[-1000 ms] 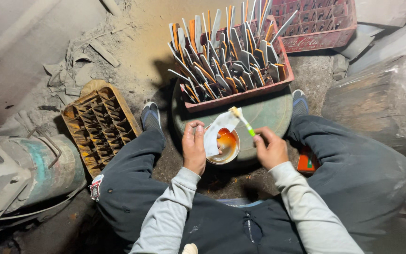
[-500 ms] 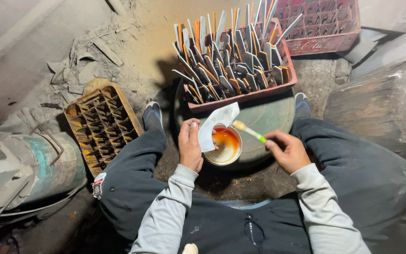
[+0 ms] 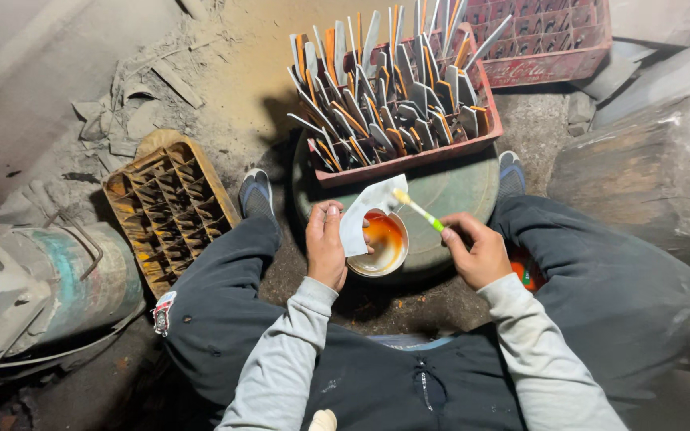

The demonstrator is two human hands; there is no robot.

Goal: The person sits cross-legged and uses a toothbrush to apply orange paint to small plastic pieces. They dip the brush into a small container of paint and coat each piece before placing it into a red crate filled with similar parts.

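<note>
Left hand [image 3: 325, 246] grips a bowl [image 3: 382, 247] of orange liquid; right hand [image 3: 478, 251] at three o'clock holds a green brush [image 3: 418, 210]; red crate [image 3: 409, 156] at twelve.

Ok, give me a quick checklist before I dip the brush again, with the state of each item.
1. Left hand gripping the bowl: ok.
2. Orange paint left in the bowl: ok.
3. Right hand holding the green brush: ok.
4. Bristles above the bowl: ok.
5. Paint loaded on the bristles: cannot tell.
6. Red crate of blades within reach: ok.
</note>
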